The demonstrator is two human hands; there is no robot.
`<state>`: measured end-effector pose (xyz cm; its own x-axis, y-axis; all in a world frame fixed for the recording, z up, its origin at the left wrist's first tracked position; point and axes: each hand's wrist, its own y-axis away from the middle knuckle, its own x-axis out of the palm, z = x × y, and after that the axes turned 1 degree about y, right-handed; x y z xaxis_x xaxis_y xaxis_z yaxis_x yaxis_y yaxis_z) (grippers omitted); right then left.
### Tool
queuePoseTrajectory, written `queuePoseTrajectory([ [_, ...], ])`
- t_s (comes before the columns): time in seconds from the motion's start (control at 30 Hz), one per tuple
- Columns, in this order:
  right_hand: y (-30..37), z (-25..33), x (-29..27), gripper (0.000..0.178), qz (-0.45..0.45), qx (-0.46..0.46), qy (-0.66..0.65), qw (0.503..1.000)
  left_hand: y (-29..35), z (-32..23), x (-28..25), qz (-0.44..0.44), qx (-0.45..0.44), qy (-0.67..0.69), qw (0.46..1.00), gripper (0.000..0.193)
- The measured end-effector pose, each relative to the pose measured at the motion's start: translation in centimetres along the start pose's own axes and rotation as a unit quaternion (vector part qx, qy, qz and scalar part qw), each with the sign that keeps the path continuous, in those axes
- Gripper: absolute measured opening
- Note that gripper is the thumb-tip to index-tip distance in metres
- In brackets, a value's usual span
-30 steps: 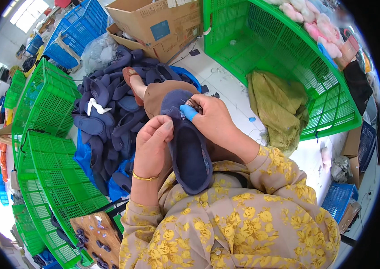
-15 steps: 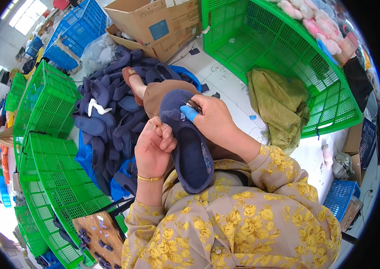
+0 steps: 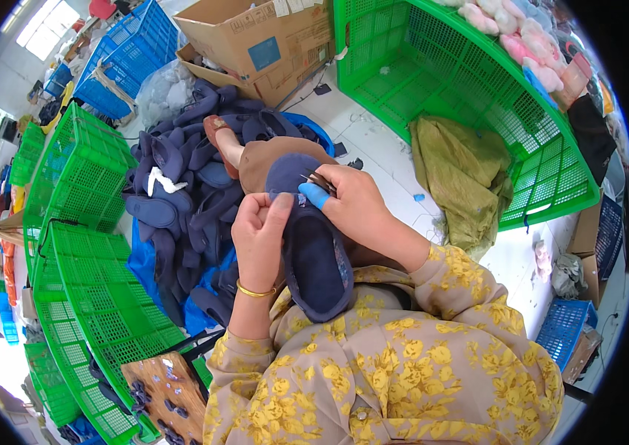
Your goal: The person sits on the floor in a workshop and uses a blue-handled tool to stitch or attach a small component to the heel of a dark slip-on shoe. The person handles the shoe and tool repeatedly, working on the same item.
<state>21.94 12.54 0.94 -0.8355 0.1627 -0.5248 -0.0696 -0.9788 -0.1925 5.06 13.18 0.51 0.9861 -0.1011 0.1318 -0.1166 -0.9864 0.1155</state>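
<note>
A navy slipper [image 3: 317, 259] rests lengthwise on my lap, its closed toe pointing away and its opening toward me. Patterned trim shows along the inside edge. My left hand [image 3: 259, 233], with a gold bracelet at the wrist, pinches the slipper at the front of the opening. Over the toe, my right hand [image 3: 362, 204] is closed round small dark metal snips [image 3: 319, 180], whose tips point left, close to the left fingertips. A blue covering wraps the right thumb. Whether a thread lies between the left fingers is too small to tell.
A heap of navy slippers [image 3: 181, 170] lies on blue sheeting ahead to the left. Green crates [image 3: 99, 297] stand at left, with another big green crate [image 3: 455, 59] at far right holding an olive cloth [image 3: 459, 170]. Beside me is a wooden board [image 3: 162, 393] with small navy pieces.
My left hand has moved up and right, from curled fingers beside the slipper to a pinch at its opening's front edge. My right hand and the snips have shifted slightly.
</note>
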Motion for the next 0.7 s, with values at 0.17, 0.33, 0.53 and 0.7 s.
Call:
queuePoseTrajectory([
  [0.17, 1.6, -0.9, -1.3, 0.032, 0.005, 0.000, -0.191, 0.982, -0.5, -0.2, 0.0, 0.013, 0.012, -0.049, 0.999, 0.015],
  [0.33, 3.5, -0.7, -3.5, 0.027, 0.138, 0.083, -0.152, 0.975, -0.7, 0.2, -0.6, 0.060, -0.013, 0.092, 0.994, 0.010],
  [0.53, 3.8, -2.2, -3.2, 0.028, 0.177, 0.134, -0.261, 0.939, -0.8, 0.5, -1.0, 0.067, -0.002, 0.105, 0.992, 0.013],
  [0.7, 3.8, -2.1, -2.8, 0.028, 0.069, 0.124, -0.297, 0.944, -0.9, 0.0, -0.8, 0.039, -0.016, 0.055, 0.998, 0.017],
])
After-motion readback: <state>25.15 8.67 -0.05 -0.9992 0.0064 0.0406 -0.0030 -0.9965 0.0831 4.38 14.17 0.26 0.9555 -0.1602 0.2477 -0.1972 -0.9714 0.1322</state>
